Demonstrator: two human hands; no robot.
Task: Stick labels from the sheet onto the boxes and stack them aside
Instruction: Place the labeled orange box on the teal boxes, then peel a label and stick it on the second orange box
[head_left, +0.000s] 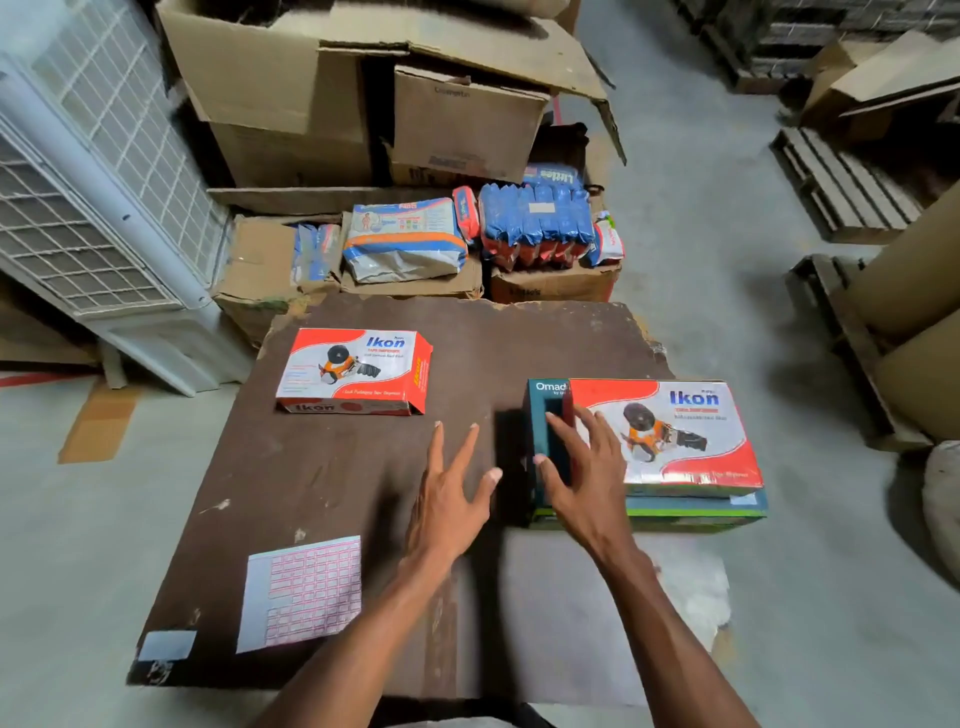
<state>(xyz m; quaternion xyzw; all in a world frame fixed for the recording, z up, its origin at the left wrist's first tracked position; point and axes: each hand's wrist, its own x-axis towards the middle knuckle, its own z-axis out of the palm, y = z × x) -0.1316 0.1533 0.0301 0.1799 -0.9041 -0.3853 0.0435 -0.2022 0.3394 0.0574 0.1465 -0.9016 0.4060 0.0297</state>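
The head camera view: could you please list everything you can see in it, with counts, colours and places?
Ikon tape dispenser box: one, red and white, far left of the board, alone.
Ikon tape dispenser box on stack: one, red and white, on the teal box, board's right side.
Omada box: one, teal with green edge, bottom of the stack.
Label sheet: one, white with pink labels, near left of the board.
Board: one, dark brown, on the floor.
Cardboard cartons: several, brown, behind the board.
Diaper packs: several, blue and white, on low cartons.
Air cooler: one, white, far left.
Left hand: open, over the bare board.
Right hand: open, fingers on the stack's left end.
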